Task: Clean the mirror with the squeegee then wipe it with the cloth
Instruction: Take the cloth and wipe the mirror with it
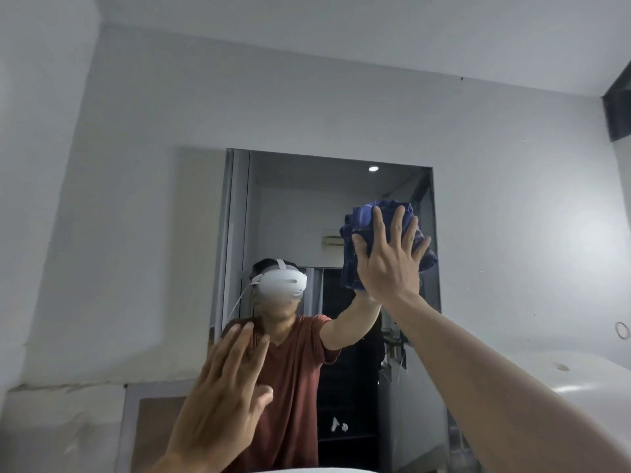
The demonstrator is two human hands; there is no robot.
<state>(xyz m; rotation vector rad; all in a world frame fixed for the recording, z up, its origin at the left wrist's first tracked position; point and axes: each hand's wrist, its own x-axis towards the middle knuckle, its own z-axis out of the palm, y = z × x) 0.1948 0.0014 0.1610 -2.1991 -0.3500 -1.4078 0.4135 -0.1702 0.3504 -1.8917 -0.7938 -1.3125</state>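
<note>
The right arm [495, 380] reaches up from the lower right, bare and nearly straight. The right hand [389, 261] is raised high with its back to the camera, its fingers [378, 223] straight and spread, the palm pressed flat against the cloth [358, 220]. The left hand [225, 397] is lower and further left, also back to the camera. Its fingers are straight, slightly fanned and point up, the thumb is out to the right, and it holds nothing. Whether its palm touches anything cannot be told.

Glossy glass mirror [290, 216], crumpled blue fabric cloth [362, 233], matt wall [153, 114]
</note>
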